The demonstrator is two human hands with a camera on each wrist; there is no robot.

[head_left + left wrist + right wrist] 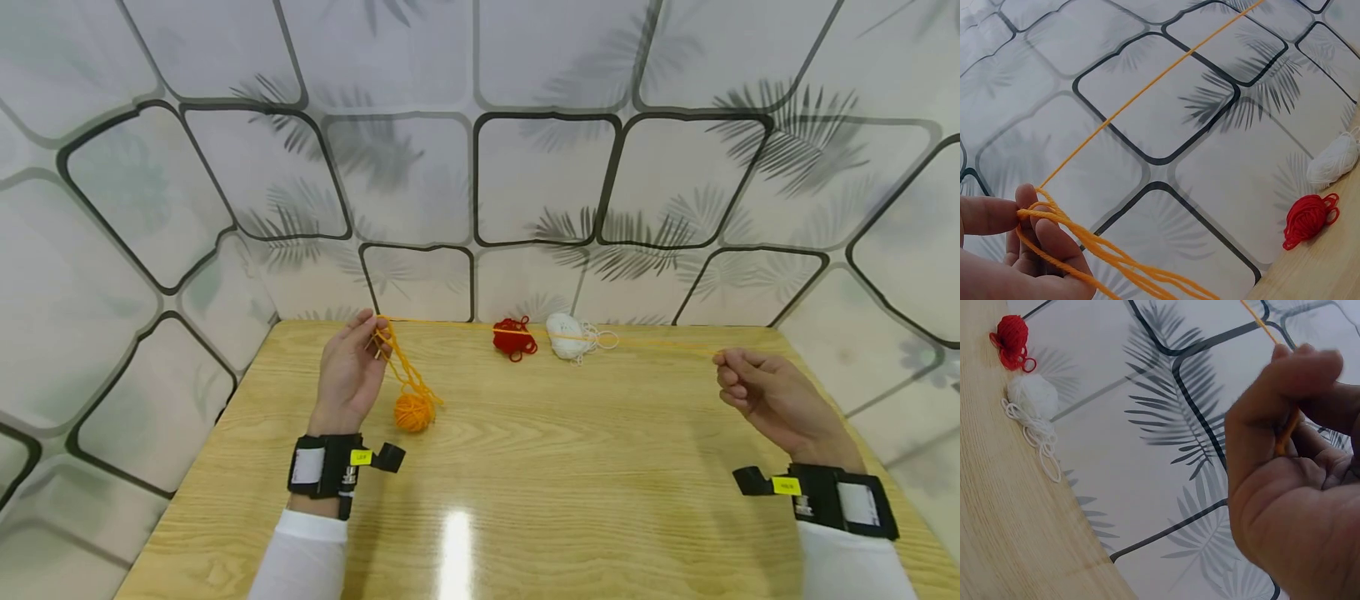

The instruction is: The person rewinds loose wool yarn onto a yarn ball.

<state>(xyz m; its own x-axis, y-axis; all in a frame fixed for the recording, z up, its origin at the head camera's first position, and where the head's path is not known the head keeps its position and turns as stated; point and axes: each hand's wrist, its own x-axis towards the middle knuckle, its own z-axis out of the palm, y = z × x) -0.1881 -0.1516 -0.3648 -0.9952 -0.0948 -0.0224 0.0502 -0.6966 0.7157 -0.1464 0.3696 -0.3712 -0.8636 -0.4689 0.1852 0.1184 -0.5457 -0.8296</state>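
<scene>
Orange yarn [1141,99] runs in a taut, nearly level line between the two raised hands. At the left, my left hand [351,367] pinches it between thumb and fingers, with several looped strands [1129,262] hanging down from the grip. Those strands lead to an orange yarn ball [413,412] on the table just right of the left wrist. My right hand [776,400], far to the right, grips the other end of the strand in curled fingers. A bit of orange shows inside that fist in the right wrist view.
A red yarn ball [513,338] and a white yarn ball [567,337] with loose loops sit at the back edge of the wooden table [570,475]. Behind them rises a patterned wall covering [547,179]. Each wrist wears a black strap.
</scene>
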